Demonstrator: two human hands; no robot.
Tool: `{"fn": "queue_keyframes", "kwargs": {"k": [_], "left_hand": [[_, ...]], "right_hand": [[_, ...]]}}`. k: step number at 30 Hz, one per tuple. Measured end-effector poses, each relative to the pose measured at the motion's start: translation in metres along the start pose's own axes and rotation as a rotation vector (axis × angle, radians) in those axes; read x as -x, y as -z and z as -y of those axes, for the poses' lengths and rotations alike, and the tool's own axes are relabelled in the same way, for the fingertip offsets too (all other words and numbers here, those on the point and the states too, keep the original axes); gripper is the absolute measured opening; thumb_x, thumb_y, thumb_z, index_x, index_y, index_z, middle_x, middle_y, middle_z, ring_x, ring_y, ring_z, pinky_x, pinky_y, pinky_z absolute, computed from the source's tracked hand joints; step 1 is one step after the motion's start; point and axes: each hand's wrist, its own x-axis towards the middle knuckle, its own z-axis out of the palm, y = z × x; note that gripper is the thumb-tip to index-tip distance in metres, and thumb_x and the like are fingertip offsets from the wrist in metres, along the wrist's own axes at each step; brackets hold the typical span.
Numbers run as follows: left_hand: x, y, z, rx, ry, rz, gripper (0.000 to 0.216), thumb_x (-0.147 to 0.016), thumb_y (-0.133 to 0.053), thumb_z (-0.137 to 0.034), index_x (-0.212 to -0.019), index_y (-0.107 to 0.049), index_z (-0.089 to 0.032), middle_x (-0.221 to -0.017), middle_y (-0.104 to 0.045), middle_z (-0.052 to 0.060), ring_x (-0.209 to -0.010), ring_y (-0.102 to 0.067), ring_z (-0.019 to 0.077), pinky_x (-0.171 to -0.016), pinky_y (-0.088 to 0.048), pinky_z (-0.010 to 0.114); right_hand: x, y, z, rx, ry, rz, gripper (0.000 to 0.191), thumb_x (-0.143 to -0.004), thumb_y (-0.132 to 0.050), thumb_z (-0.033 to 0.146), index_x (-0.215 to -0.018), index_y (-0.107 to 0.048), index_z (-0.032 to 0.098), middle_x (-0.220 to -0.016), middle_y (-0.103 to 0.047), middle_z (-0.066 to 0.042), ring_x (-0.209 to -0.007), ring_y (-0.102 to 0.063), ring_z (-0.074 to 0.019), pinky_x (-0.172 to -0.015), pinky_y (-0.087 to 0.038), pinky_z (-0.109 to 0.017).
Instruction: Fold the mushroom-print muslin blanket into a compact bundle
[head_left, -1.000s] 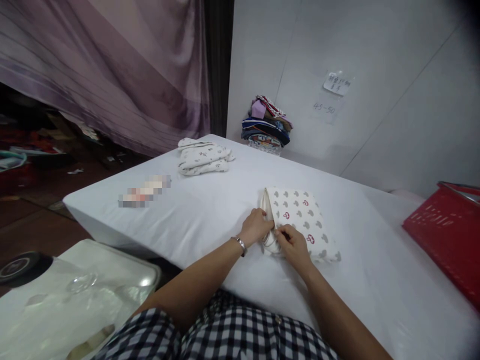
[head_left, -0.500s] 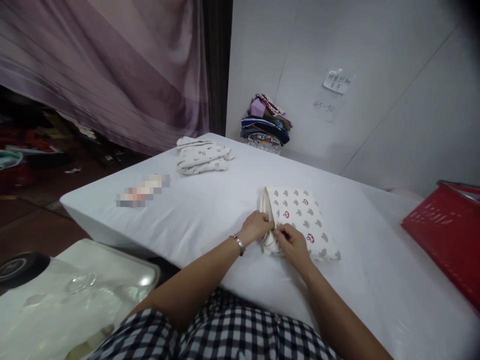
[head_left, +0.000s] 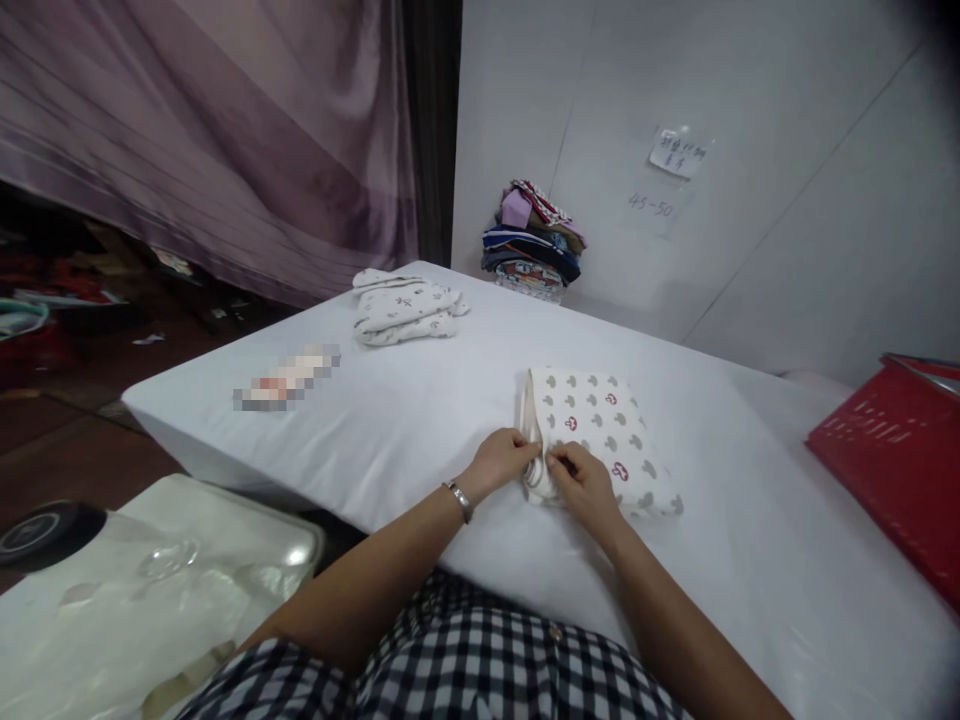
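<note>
A folded white garment (head_left: 600, 435) printed with grey and red shapes lies on the white table (head_left: 420, 420) in front of me. My left hand (head_left: 504, 458), with a bracelet on its wrist, is closed on the garment's near left edge. My right hand (head_left: 583, 480) pinches the same edge right beside it, fingers curled. The two hands nearly touch.
A second folded patterned garment (head_left: 405, 308) lies at the table's far left. A pile of coloured clothes (head_left: 534, 240) sits against the wall. A red basket (head_left: 896, 450) stands at the right. A white plastic-covered surface (head_left: 150, 590) is at my lower left.
Both hands have kept hold of the garment's near edge, working it slightly. The view has shifted a little; nothing else on the table moved.
</note>
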Motion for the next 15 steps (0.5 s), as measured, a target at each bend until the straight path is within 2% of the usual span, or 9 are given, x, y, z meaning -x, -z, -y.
{"fn": "queue_keyframes", "kwargs": {"k": [4,8,12,15], "left_hand": [[0.015,0.005,0.003,-0.022,-0.011,0.004,0.039,-0.07,-0.054,-0.054,-0.065,-0.06,-0.015,-0.063,-0.058,0.0,-0.06,-0.05,0.014,-0.055,-0.034,0.024],[0.028,0.004,0.002,0.019,-0.008,0.044,0.043,-0.068,-0.056,-0.057,-0.071,-0.061,-0.015,-0.065,-0.058,0.0,-0.06,-0.05,0.0141,-0.054,-0.033,0.024],[0.038,-0.001,-0.003,0.102,-0.067,0.104,0.029,-0.071,-0.056,-0.045,-0.069,-0.056,-0.016,-0.063,-0.052,-0.002,-0.058,-0.046,0.0119,-0.054,-0.033,0.024],[0.046,-0.002,-0.005,0.025,-0.129,0.081,0.022,-0.072,-0.055,-0.038,-0.067,-0.054,-0.017,-0.068,-0.051,-0.002,-0.062,-0.046,0.0119,-0.058,-0.034,0.024]], "right_hand": [[0.0,-0.001,-0.002,0.008,0.01,-0.006,0.015,-0.085,-0.048,0.028,-0.077,-0.059,0.02,-0.072,-0.056,0.001,-0.067,-0.05,-0.0136,-0.062,-0.038,-0.025],[0.0,-0.004,-0.004,0.0,0.023,-0.016,0.016,-0.083,-0.049,0.026,-0.093,-0.061,0.021,-0.079,-0.059,-0.001,-0.071,-0.053,-0.0147,-0.066,-0.041,-0.026],[0.0,-0.003,-0.003,0.009,0.067,0.014,0.019,-0.084,-0.047,0.024,-0.096,-0.063,0.022,-0.083,-0.061,-0.002,-0.078,-0.055,-0.0163,-0.071,-0.042,-0.028],[0.0,-0.001,-0.003,0.024,0.081,0.037,0.018,-0.086,-0.047,0.024,-0.092,-0.063,0.022,-0.084,-0.061,-0.002,-0.08,-0.055,-0.0166,-0.072,-0.043,-0.029]]}}
